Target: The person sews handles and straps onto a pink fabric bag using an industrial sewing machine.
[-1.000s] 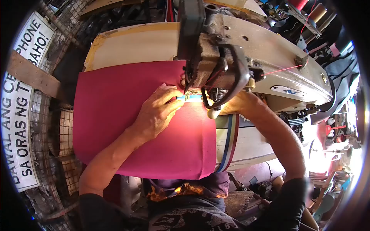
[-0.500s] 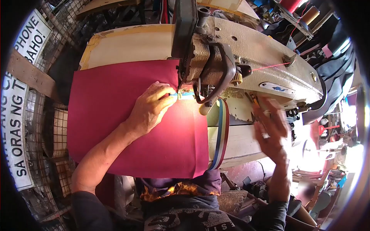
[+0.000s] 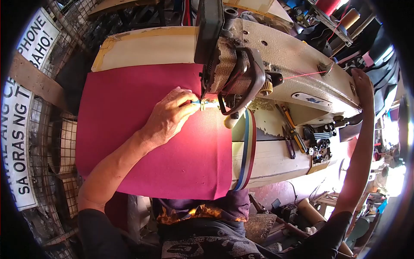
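A maroon fabric sheet (image 3: 142, 164) lies under the head of the sewing machine (image 3: 297, 60). My left hand (image 3: 170, 114) rests on the sheet, its thumb and fingers pinched on the end of a striped ribbon (image 3: 246, 151) beside the presser foot (image 3: 203, 105). From the foot's other side the ribbon, in blue, pale and dark red bands, hangs over the table's front edge. My right hand (image 3: 363, 86) is curled over the handwheel at the machine's right end; its fingertips are partly hidden.
Orange-handled snips (image 3: 295, 134) and a dark pair of tweezers or scissors (image 3: 289, 144) lie on the machine bed, near a bobbin winder (image 3: 319, 149). Red thread runs along the arm to spools (image 3: 325, 5). A wire mesh with signs (image 3: 21, 146) stands left.
My right hand has moved from above the tools on the machine bed up and right to the handwheel, uncovering the tools. My left hand stays at the presser foot.
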Demonstrator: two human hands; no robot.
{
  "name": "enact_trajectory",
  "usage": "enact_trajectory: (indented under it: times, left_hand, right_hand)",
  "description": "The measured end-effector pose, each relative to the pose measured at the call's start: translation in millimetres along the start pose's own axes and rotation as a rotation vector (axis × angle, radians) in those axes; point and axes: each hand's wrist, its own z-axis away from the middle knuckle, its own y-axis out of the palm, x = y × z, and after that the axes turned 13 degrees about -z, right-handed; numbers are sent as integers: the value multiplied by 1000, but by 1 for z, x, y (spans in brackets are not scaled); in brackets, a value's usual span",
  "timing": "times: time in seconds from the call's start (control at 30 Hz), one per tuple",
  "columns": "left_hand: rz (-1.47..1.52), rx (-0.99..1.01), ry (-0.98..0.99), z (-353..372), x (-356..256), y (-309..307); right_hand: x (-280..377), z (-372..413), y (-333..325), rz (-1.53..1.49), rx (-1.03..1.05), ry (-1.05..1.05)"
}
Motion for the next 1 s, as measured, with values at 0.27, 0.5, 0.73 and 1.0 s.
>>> enact_trajectory:
  times: [0.27,0.5,0.73,1.0]
  left_hand:
    - [-23,2,-1,-1,5,1]
    - [14,43,-32,-2,8,5]
    - [-6,52,-11,-4,14,6]
    - [13,144,37,-2,18,5]
  right_hand:
    - [-22,-1,3,-199,96,163]
    - [-24,-2,4,-210,59,219]
    - [-38,0,3,-269,116,40]
    - [-119,23,-17,129,102,109]
